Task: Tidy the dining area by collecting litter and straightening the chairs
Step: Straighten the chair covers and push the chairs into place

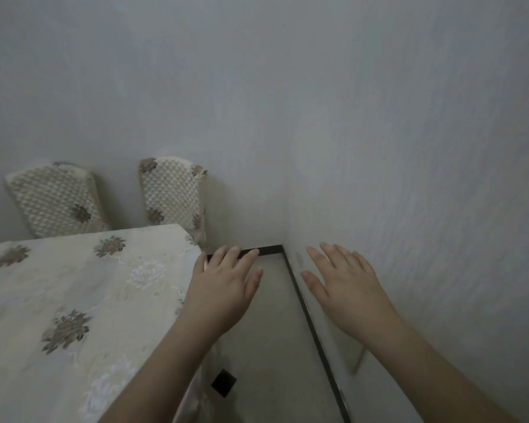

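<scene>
I see my left hand (223,288) held out with fingers spread and straight, palm down, holding nothing, just past the table's (74,300) far right corner, over the floor (272,331). My right hand (345,285) is spread the same way, empty, in front of the wall (379,148) on the right. Two chairs (58,203) in quilted floral covers stand at the table's far edge, backs against the wall; the right-hand chair (173,193) sits at the far right corner. A dark skirting strip (312,325) runs along the floor's edge.
</scene>
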Action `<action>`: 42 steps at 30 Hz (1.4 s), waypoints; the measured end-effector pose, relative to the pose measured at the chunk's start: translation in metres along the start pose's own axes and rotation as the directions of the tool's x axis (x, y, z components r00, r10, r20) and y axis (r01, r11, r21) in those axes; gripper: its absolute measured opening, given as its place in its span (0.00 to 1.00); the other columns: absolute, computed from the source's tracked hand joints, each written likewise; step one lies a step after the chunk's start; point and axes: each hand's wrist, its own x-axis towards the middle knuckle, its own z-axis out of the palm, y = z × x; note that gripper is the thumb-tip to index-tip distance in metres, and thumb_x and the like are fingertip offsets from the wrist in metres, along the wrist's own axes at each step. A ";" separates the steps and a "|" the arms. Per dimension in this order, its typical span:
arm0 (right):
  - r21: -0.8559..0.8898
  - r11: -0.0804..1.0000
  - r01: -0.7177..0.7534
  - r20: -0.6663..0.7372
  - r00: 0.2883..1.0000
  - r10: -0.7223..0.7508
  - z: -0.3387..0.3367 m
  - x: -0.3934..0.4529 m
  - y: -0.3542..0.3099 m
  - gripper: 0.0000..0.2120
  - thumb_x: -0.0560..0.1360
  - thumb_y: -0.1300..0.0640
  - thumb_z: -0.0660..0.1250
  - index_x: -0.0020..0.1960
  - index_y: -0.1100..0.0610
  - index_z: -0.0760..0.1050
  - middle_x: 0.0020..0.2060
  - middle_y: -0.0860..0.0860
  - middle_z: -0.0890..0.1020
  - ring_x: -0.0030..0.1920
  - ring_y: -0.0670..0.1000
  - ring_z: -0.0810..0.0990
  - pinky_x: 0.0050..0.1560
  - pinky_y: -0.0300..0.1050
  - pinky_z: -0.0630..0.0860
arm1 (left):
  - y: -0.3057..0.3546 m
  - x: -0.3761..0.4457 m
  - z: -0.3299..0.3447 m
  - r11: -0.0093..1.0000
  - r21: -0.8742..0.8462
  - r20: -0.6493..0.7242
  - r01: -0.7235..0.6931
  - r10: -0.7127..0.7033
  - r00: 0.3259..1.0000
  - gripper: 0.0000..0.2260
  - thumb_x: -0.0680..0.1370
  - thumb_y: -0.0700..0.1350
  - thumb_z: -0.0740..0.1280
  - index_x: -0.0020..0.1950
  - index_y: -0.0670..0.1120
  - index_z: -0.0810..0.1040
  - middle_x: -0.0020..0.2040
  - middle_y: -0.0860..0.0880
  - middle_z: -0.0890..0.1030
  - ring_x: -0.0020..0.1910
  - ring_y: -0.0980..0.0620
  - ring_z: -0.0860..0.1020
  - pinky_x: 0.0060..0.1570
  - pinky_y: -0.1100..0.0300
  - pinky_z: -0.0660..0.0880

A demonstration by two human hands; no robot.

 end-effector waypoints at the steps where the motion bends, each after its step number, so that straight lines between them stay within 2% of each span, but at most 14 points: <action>1: 0.002 1.000 0.004 0.004 1.000 -0.004 0.005 0.017 -0.004 0.38 0.73 0.34 0.29 0.77 0.47 0.51 0.76 0.49 0.59 0.75 0.50 0.55 0.74 0.49 0.48 | -0.011 0.012 0.006 1.000 -0.007 0.003 0.013 -0.013 1.000 0.24 0.80 0.61 0.45 0.75 0.59 0.60 0.74 0.55 0.65 0.74 0.52 0.59 0.72 0.48 0.51; 5: -0.020 1.000 0.024 -0.003 1.000 -0.024 0.017 0.084 -0.017 0.32 0.78 0.36 0.38 0.77 0.48 0.55 0.75 0.49 0.62 0.74 0.50 0.58 0.73 0.48 0.50 | -0.056 0.058 0.022 0.997 -0.053 0.035 0.057 -0.055 0.998 0.25 0.80 0.62 0.43 0.75 0.59 0.60 0.74 0.55 0.65 0.74 0.52 0.59 0.72 0.47 0.51; 9: -0.018 1.000 0.022 -0.016 1.000 -0.022 0.030 0.132 -0.028 0.32 0.78 0.35 0.37 0.76 0.49 0.59 0.74 0.50 0.65 0.73 0.51 0.62 0.72 0.50 0.53 | -0.090 0.103 0.035 0.997 -0.027 0.018 0.078 -0.078 0.997 0.23 0.81 0.59 0.42 0.74 0.59 0.61 0.73 0.55 0.66 0.74 0.51 0.58 0.72 0.48 0.51; 14: -0.049 0.998 0.047 0.050 0.998 -0.045 0.056 0.179 -0.029 0.30 0.78 0.37 0.40 0.76 0.47 0.56 0.75 0.49 0.62 0.74 0.50 0.59 0.72 0.49 0.51 | -0.109 0.140 0.054 0.996 -0.012 0.041 0.087 -0.087 0.995 0.26 0.79 0.64 0.44 0.76 0.57 0.58 0.74 0.54 0.64 0.75 0.51 0.58 0.73 0.46 0.51; 18: -0.004 0.997 0.076 0.062 0.995 -0.076 0.075 0.225 -0.020 0.30 0.78 0.37 0.40 0.76 0.47 0.55 0.75 0.49 0.62 0.74 0.50 0.59 0.72 0.48 0.52 | -0.123 0.166 0.071 0.994 0.005 0.064 0.112 -0.112 0.992 0.27 0.78 0.65 0.45 0.76 0.58 0.57 0.74 0.56 0.64 0.74 0.53 0.59 0.73 0.48 0.52; 26: 0.061 0.989 0.133 0.066 0.988 -0.137 0.126 0.337 0.009 0.25 0.80 0.42 0.48 0.74 0.49 0.60 0.73 0.51 0.66 0.71 0.53 0.64 0.70 0.49 0.58 | -0.139 0.249 0.109 0.979 0.042 0.093 0.201 -0.204 0.974 0.28 0.78 0.65 0.46 0.77 0.58 0.53 0.75 0.54 0.62 0.74 0.53 0.59 0.73 0.49 0.52; 34: 0.154 0.959 0.236 0.156 0.953 -0.260 0.161 0.437 0.036 0.29 0.79 0.37 0.49 0.76 0.47 0.55 0.75 0.51 0.63 0.73 0.52 0.61 0.71 0.49 0.57 | -0.138 0.346 0.134 0.960 0.093 0.057 0.265 -0.271 0.961 0.33 0.75 0.69 0.40 0.78 0.59 0.49 0.76 0.53 0.62 0.75 0.51 0.59 0.72 0.49 0.54; 39: 0.229 0.938 0.261 0.171 0.938 -0.303 0.179 0.488 0.030 0.28 0.79 0.38 0.49 0.76 0.48 0.55 0.75 0.51 0.62 0.74 0.52 0.60 0.71 0.51 0.56 | -0.157 0.368 0.162 0.937 0.039 0.100 0.348 -0.350 0.931 0.28 0.79 0.65 0.43 0.78 0.60 0.44 0.78 0.53 0.57 0.77 0.51 0.54 0.73 0.50 0.51; 42: 0.260 0.925 0.277 0.162 0.932 -0.325 0.187 0.522 0.020 0.27 0.80 0.40 0.49 0.77 0.47 0.53 0.76 0.51 0.60 0.74 0.52 0.59 0.71 0.50 0.56 | -0.178 0.387 0.173 0.926 0.060 0.104 0.372 -0.377 0.920 0.28 0.79 0.64 0.42 0.78 0.59 0.45 0.78 0.52 0.58 0.76 0.50 0.55 0.73 0.49 0.53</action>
